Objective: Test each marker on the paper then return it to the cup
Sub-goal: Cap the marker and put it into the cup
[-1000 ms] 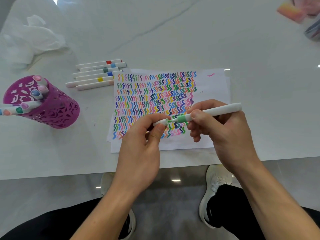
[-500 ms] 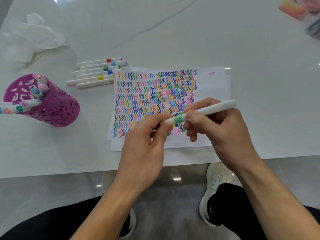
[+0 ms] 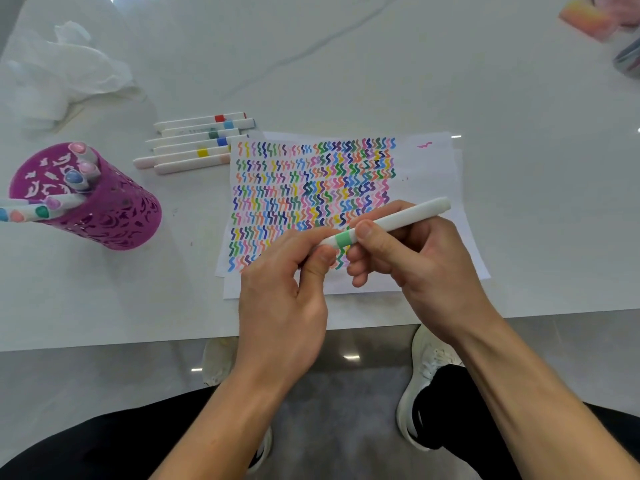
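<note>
A white marker with a green band [image 3: 391,221] lies across both hands above the paper [image 3: 426,174], which is covered in rows of coloured squiggles. My right hand [image 3: 408,261] grips the barrel behind the green band. My left hand [image 3: 287,275] pinches the capped front end between thumb and fingers. The purple cut-out cup [image 3: 104,209] stands at the left with several markers in it. Several more capped markers [image 3: 197,142] lie side by side on the table left of the paper's top edge.
The white table [image 3: 519,98] ends in a front edge just below the paper. Crumpled white plastic [image 3: 59,77] lies at the far left back. A pink-orange object [image 3: 588,15] sits at the far right corner. My shoes and legs show below.
The cap, apart from the green tip a second ago, is now pushed onto the marker. Both hands have stayed close together above the paper's lower part.
</note>
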